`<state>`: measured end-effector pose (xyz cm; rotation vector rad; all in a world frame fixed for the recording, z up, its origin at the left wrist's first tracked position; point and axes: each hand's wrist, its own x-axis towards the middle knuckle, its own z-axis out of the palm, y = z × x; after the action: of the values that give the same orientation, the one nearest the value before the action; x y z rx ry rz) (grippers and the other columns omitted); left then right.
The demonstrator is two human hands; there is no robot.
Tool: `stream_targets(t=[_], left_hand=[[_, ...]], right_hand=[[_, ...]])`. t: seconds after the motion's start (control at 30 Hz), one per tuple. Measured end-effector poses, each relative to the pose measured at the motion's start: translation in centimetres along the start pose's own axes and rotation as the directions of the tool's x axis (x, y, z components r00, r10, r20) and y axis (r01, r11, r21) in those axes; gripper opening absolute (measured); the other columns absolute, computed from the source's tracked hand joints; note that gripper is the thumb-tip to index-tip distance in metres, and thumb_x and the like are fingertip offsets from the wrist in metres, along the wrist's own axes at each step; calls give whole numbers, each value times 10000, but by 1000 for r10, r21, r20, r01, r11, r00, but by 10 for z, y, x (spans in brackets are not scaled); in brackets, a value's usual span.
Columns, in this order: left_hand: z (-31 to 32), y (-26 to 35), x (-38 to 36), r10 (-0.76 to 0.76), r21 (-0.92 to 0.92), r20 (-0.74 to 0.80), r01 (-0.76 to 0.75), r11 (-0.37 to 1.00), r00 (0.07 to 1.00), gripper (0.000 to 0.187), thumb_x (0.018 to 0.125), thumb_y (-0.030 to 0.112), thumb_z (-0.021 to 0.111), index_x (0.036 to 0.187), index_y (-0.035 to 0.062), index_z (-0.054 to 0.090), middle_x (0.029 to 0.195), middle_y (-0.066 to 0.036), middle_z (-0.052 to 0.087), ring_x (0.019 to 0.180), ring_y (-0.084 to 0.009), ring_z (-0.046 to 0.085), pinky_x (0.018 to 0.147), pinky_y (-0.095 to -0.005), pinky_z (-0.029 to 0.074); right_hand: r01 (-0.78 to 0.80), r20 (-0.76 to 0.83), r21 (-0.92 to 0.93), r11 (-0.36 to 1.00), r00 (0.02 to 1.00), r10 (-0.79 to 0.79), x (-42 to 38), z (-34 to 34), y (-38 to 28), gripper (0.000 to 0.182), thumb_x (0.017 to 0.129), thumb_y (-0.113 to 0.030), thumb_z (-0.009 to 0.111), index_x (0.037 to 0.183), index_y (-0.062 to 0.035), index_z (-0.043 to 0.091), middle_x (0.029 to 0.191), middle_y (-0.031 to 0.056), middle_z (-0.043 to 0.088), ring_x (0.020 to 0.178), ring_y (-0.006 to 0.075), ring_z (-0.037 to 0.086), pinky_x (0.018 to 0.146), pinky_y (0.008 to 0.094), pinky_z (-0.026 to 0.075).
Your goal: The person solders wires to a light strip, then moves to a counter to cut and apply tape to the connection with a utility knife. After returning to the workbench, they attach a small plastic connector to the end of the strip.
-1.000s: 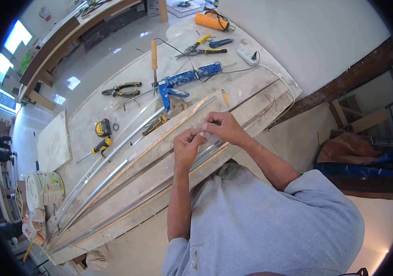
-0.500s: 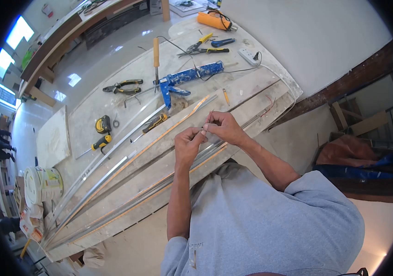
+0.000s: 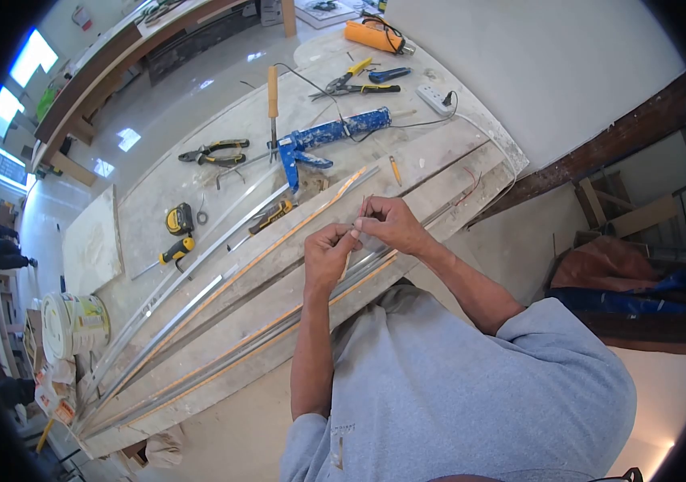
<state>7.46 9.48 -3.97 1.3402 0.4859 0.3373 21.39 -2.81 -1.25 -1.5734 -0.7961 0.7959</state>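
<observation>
My left hand (image 3: 328, 251) and my right hand (image 3: 389, 225) meet above the near part of the work table (image 3: 238, 193). Fingertips of both are pinched together on something small and thin, perhaps a wire end, too small to name. Below them run long metal profiles (image 3: 198, 296) with orange strips (image 3: 278, 233). Thin red wires (image 3: 468, 189) lie at the right end of the profiles. A pencil (image 3: 395, 170) rests just beyond my right hand.
Across the table lie a blue caulking gun (image 3: 335, 128), pliers (image 3: 214, 151), cutters (image 3: 355, 87), a tape measure (image 3: 179, 218), screwdrivers (image 3: 176, 251), a power strip (image 3: 434, 99) and an orange heat gun (image 3: 375, 36). A bucket (image 3: 77, 321) stands at left.
Both hands stay nearly in place, with only slight finger movement. At the far left, a person in the background has shifted a little.
</observation>
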Motion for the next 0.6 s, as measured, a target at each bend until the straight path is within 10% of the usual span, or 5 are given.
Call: stream_targets(t=[0.6], left_hand=[[-6, 4, 1, -38, -90, 43, 42, 995, 998, 170, 958, 119, 676, 966, -49, 699, 800, -94, 712, 723, -152, 655, 726, -294, 527]], right_hand=[[-4, -5, 238, 971, 1000, 5, -14, -1, 15, 181, 851, -122, 732, 978, 5, 710, 849, -5, 646, 784, 58, 562, 696, 238, 456]])
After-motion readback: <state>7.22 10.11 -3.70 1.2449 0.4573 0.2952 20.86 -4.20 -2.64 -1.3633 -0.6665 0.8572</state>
